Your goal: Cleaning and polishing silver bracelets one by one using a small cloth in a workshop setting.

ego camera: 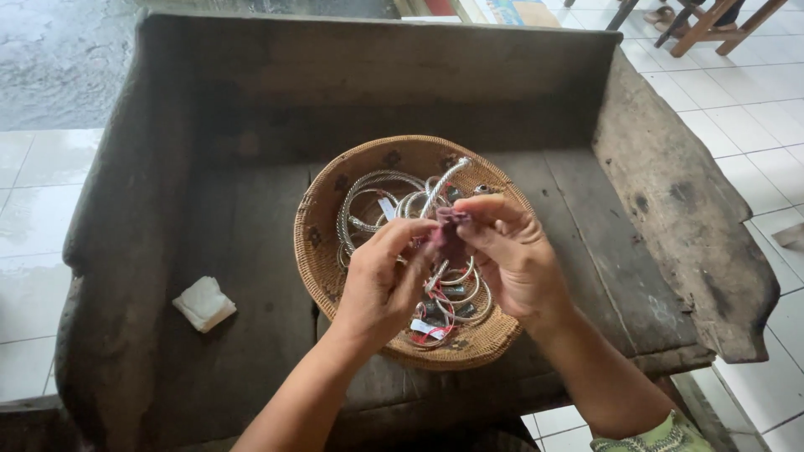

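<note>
Right now, by item:
Left hand [387, 280]: fingers pinched shut on a small dark purplish cloth [450, 238], over the basket.
Right hand [508, 255]: also pinched on same cloth, thumb & fingertips at its top edge; hands touching.
Cloth: held betw. both hands, just above basket contents.
Bangle [444, 186]: twisted silver, sticks up behind the cloth; can't tell if gripped.
Basket [322, 243]: round woven, holds silver bangles w/ small tags, sits mid-bench.
Bench [209, 251]: old dark wood, raised sides.
Tissue [203, 303]: white, folded, lies well left of basket.
</note>
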